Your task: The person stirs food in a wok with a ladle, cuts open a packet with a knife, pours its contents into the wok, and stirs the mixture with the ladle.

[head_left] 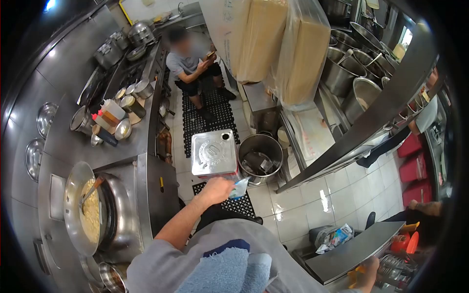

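Note:
My left hand [218, 190] is closed on a small clear and bluish plastic packet [238, 188], beside the front edge of a large square metal tin [214, 152] with a round opening in its top. Just right of the tin, a deep steel pot [260, 155] stands on the floor with dark contents and a pale piece inside. At the lower right, my right hand [367, 274] is beside the steel counter edge, near yellow items and a wire rack. Its fingers are too unclear to read. A blue towel [220, 271] lies over my grey shirt.
A seated person [188, 63] holds a phone ahead. On the left are a wok [83, 210] with yellowish food and a ladle, bottles [110, 112] and a stove. Pots [344, 73] fill the right shelf near wrapped boxes [305, 58]. Another person's arm [425, 207] shows at right.

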`<move>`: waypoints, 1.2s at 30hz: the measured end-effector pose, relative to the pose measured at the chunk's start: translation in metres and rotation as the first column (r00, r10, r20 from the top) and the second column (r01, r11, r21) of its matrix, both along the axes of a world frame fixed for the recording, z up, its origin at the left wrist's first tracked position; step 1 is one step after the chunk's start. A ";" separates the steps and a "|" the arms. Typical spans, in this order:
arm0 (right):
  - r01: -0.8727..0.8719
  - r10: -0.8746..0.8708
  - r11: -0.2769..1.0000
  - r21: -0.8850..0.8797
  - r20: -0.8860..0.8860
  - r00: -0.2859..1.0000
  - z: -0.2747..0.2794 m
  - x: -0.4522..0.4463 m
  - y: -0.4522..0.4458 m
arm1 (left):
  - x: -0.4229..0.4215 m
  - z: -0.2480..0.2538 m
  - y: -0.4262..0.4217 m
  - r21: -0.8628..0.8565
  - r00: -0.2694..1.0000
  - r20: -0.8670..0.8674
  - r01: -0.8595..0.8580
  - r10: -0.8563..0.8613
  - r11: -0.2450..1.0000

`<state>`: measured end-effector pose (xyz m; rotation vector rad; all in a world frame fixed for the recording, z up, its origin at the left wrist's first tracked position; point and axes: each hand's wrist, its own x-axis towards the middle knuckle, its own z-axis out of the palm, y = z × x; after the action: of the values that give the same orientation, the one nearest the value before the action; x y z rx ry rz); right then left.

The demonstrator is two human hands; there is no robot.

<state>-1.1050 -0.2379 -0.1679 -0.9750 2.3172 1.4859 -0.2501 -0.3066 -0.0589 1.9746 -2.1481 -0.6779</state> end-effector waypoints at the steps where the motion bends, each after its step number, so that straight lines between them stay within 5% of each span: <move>1: 0.002 -0.002 1.000 0.001 0.015 1.000 0.000 0.001 0.004 | 0.002 -0.007 0.000 -0.006 1.000 0.001 0.009 -0.009 1.000; 16: -0.040 0.031 0.996 0.086 0.100 0.994 0.014 -0.002 0.054 | 0.005 -0.013 0.003 0.005 0.998 -0.034 0.060 -0.060 0.998; 25: -0.506 0.477 0.859 0.078 0.237 0.846 0.118 -0.036 0.037 | 0.025 -0.027 0.009 -0.048 0.995 -0.091 0.026 -0.031 0.998; 29: -0.326 0.328 0.922 -0.209 -0.026 0.944 0.195 0.010 0.028 | 0.047 -0.031 0.007 -0.074 0.991 -0.132 -0.011 0.001 0.997; 32: -0.331 0.331 0.943 0.004 0.001 0.943 0.234 0.032 0.013 | 0.067 -0.041 0.007 -0.070 0.988 -0.154 -0.037 0.026 0.997; 36: -0.473 0.484 0.874 -0.116 0.104 0.869 0.276 0.084 0.013 | 0.102 -0.034 0.002 -0.081 0.982 -0.179 -0.076 0.061 0.994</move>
<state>-1.0211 -0.2252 0.1085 -1.7186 2.1562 1.4286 -0.1485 -0.3044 -0.0925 1.8594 -1.9635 -0.7068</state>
